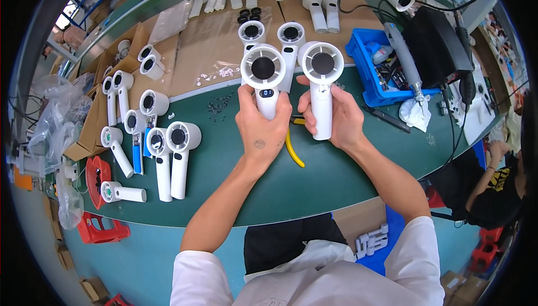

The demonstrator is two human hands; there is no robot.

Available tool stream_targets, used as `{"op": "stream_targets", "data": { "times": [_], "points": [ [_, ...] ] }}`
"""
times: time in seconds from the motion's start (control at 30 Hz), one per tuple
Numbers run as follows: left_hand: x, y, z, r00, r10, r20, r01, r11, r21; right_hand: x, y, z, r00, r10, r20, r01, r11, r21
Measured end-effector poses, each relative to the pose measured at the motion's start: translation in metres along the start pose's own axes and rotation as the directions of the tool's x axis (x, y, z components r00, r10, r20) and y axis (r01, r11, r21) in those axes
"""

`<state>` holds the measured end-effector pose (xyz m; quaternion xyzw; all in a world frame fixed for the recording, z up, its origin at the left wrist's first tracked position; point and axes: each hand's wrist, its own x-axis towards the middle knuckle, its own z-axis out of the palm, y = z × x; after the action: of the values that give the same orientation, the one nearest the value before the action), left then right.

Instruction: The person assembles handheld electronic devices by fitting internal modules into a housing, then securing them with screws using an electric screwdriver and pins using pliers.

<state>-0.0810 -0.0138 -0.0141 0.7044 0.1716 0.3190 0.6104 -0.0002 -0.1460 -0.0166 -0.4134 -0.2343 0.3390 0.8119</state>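
My left hand is closed around the handle of a white handheld fan, whose small dark display is lit. In my right hand is a second white handheld fan, held by its handle; no dark display shows on its front. Both fans are upright side by side above the green table, their round heads toward me. Directly behind them lie two more white fans, one at the left and one at the right. A yellow-handled tool lies between my hands, its head partly hidden.
Several white fans stand or lie at the left, some with open handles. A red basket sits near the left edge. At the right are a blue bin, an electric screwdriver and a black box. Small dark screws lie scattered.
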Motion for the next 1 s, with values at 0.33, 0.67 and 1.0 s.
{"op": "stream_targets", "data": {
  "times": [0.33,0.67,1.0],
  "points": [
    [-0.001,0.004,0.001,1.0,0.001,0.004,-0.001,1.0,-0.028,0.003,-0.005,-0.008,0.996,0.09,0.002,-0.088,0.979,0.186],
    [0.009,0.0,-0.008,0.999,0.026,0.018,-0.027,0.999,0.017,0.006,-0.012,-0.01,0.999,0.031,0.022,-0.036,0.959,0.28],
    [0.045,0.007,-0.03,0.981,-0.165,0.102,0.158,0.985,0.07,0.018,-0.019,-0.027,0.949,-0.133,-0.286,0.095,0.985,-0.143]
  ]
}}
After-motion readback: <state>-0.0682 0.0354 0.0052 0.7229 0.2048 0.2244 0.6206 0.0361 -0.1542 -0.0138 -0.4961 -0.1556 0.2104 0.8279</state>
